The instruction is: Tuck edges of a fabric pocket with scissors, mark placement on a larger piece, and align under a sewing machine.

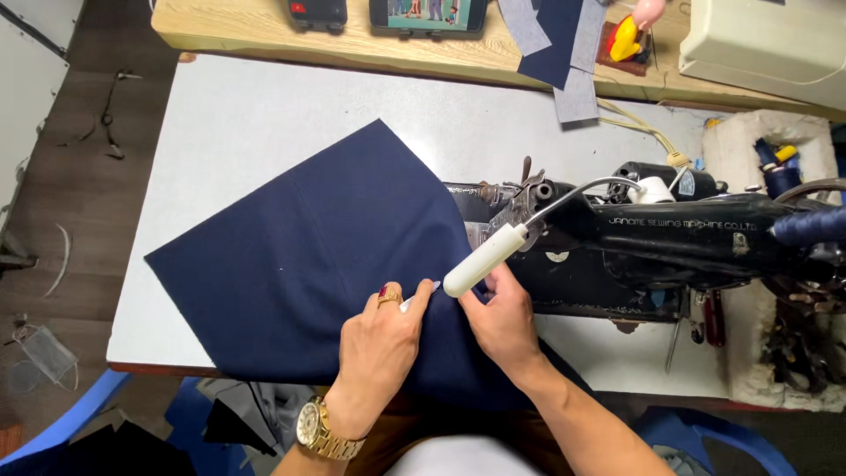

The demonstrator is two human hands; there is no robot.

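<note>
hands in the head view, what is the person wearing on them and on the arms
The left hand has a gold ring with a dark red stone and a gold wristwatch with a pale round dial on a metal link band. The right hand is bare. No sleeves show on either forearm.

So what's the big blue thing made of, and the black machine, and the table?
The blue cloth looks like woven fabric, matte and soft: it creases and drapes off the table edge under both hands. The sewing machine seems painted metal, glossy black with bright reflections. The table top looks like smooth pale laminate, though paint is possible.
</note>
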